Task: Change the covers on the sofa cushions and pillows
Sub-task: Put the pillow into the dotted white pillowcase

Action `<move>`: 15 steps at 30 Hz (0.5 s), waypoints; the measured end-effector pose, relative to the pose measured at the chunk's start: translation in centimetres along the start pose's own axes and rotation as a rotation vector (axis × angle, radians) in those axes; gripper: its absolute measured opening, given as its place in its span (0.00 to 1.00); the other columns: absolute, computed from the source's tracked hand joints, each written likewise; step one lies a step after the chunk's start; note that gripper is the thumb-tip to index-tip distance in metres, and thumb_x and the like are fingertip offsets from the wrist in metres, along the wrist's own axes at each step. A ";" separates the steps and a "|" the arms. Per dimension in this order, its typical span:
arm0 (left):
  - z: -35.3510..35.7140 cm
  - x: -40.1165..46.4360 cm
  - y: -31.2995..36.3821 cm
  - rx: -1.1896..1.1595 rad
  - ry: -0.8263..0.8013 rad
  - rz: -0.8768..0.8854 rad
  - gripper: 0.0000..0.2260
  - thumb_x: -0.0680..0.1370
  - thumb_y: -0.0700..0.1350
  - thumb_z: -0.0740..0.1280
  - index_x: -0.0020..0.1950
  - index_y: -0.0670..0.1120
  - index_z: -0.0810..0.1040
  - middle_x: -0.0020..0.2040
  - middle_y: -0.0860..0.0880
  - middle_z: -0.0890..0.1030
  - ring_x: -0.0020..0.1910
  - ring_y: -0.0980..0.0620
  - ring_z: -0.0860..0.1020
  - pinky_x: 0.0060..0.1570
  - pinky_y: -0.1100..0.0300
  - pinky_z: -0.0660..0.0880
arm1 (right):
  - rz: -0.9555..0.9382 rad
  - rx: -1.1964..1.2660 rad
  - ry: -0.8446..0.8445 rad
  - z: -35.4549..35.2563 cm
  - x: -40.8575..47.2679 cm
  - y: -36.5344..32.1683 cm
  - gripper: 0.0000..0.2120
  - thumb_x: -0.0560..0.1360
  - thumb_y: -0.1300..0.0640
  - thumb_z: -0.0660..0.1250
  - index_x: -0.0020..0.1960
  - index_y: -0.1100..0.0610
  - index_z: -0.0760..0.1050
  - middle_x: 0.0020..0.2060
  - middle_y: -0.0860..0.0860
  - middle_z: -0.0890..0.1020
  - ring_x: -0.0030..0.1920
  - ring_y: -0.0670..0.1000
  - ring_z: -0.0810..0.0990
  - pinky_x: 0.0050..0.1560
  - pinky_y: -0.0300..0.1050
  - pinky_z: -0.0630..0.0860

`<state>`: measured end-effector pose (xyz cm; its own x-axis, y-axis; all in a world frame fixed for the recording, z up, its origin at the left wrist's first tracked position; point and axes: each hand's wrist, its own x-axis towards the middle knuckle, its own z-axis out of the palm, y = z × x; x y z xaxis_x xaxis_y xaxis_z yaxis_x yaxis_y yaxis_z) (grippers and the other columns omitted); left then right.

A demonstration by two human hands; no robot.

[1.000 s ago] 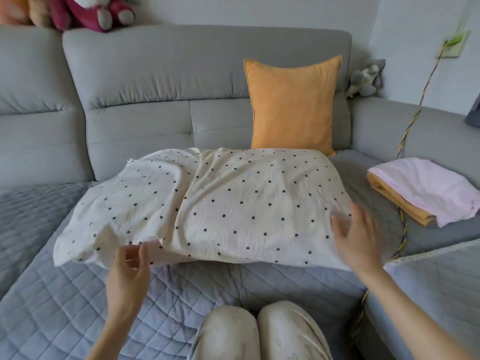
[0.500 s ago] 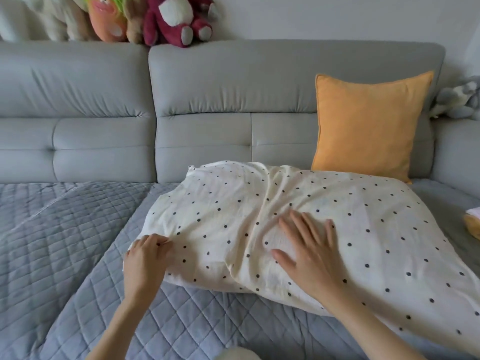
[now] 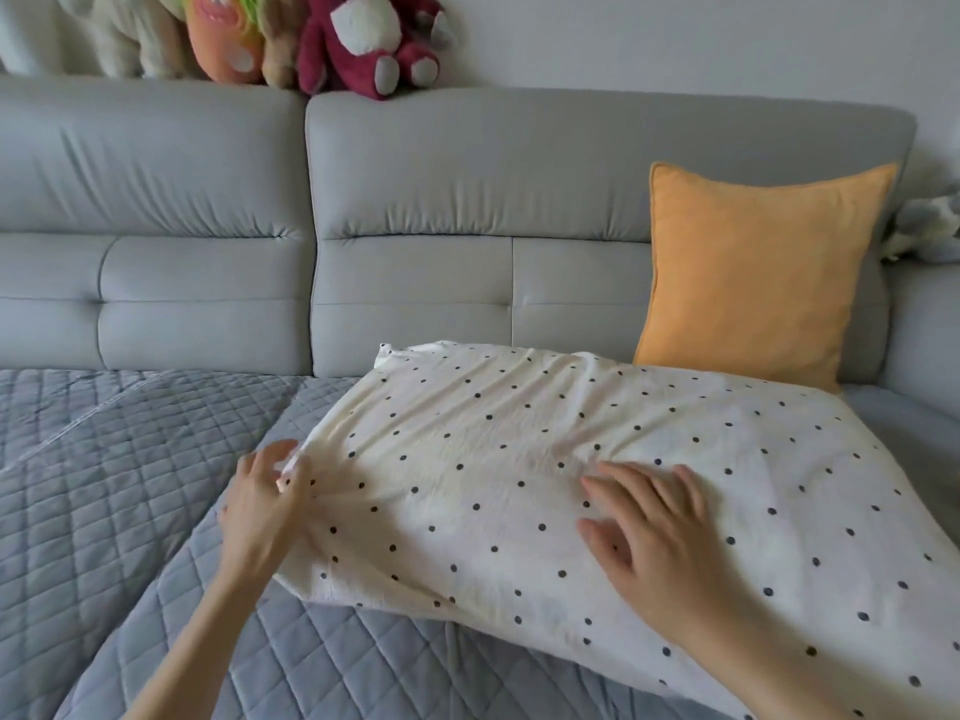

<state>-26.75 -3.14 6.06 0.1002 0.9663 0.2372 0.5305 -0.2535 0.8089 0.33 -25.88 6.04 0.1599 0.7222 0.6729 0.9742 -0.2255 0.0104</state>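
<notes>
A large pillow in a cream cover with black dots (image 3: 519, 459) lies across the quilted grey sofa seat (image 3: 130, 485). My left hand (image 3: 262, 504) pinches the cover's fabric at the pillow's left end, and creases run from the pinch. My right hand (image 3: 654, 537) rests flat on top of the pillow with its fingers spread. An orange cushion (image 3: 753, 272) leans upright against the sofa back behind the pillow's right part.
The grey sofa back (image 3: 467, 200) runs across the view. Several plush toys (image 3: 358, 39) sit on top of it at the left. A grey soft toy (image 3: 930, 226) shows at the right edge.
My view has swung left, so the folded pink and orange covers left the frame. My right hand moved from the pillow's right end onto its top. My left hand took hold of the cover's left end.
</notes>
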 end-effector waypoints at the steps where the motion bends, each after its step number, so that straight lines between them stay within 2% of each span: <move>1: 0.5 1.5 1.0 0.022 -0.053 -0.012 0.32 0.67 0.67 0.53 0.63 0.50 0.73 0.61 0.47 0.72 0.58 0.46 0.74 0.62 0.41 0.67 | 0.044 0.031 0.025 0.2 1.4 0.1 0.24 0.79 0.39 0.49 0.55 0.52 0.78 0.56 0.47 0.79 0.58 0.53 0.77 0.63 0.60 0.65; 3: 2.5 5.1 3.1 0.093 -0.165 -0.020 0.36 0.69 0.68 0.53 0.67 0.46 0.70 0.66 0.42 0.71 0.64 0.42 0.70 0.65 0.45 0.65 | 0.159 0.031 0.033 0.9 4.7 0.3 0.23 0.76 0.39 0.53 0.54 0.52 0.79 0.55 0.48 0.79 0.58 0.54 0.77 0.60 0.63 0.67; 5: 4.5 8.3 4.6 0.125 -0.232 -0.030 0.27 0.76 0.62 0.55 0.64 0.42 0.73 0.62 0.40 0.75 0.64 0.41 0.71 0.62 0.50 0.66 | 0.258 0.003 -0.087 1.7 7.2 1.0 0.25 0.72 0.36 0.51 0.56 0.50 0.77 0.59 0.48 0.77 0.61 0.53 0.75 0.59 0.63 0.66; 7: 5.9 10.6 4.9 0.183 -0.237 -0.055 0.24 0.79 0.59 0.55 0.60 0.41 0.75 0.58 0.41 0.78 0.61 0.40 0.73 0.56 0.51 0.68 | 0.315 -0.005 -0.196 2.6 8.0 2.1 0.29 0.71 0.33 0.46 0.59 0.47 0.73 0.61 0.44 0.74 0.65 0.50 0.71 0.59 0.59 0.63; 9: 6.4 12.0 4.6 0.228 -0.205 -0.032 0.21 0.79 0.57 0.58 0.58 0.43 0.78 0.55 0.43 0.80 0.57 0.42 0.76 0.50 0.53 0.70 | 0.295 -0.042 -0.178 3.4 7.1 2.8 0.30 0.73 0.32 0.44 0.61 0.48 0.72 0.60 0.43 0.75 0.65 0.50 0.70 0.58 0.56 0.63; 12: 6.0 13.9 4.2 0.145 -0.090 0.001 0.11 0.78 0.47 0.63 0.48 0.42 0.82 0.46 0.41 0.82 0.48 0.42 0.77 0.47 0.54 0.73 | 0.264 -0.081 -0.114 4.1 5.6 2.8 0.31 0.77 0.34 0.45 0.62 0.51 0.75 0.61 0.48 0.77 0.64 0.52 0.73 0.61 0.58 0.64; 15: 4.9 15.4 2.5 0.115 0.058 -0.083 0.11 0.78 0.45 0.62 0.52 0.42 0.82 0.50 0.38 0.81 0.51 0.39 0.76 0.50 0.50 0.73 | 0.248 -0.047 -0.062 4.8 5.2 2.4 0.30 0.79 0.37 0.44 0.60 0.53 0.78 0.62 0.50 0.78 0.64 0.52 0.71 0.65 0.61 0.62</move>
<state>-19.71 11.35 9.14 0.0046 0.9787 0.2051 0.6281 -0.1624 0.7610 4.24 -19.55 5.99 0.4040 0.6796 0.6123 0.8957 -0.4298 -0.1139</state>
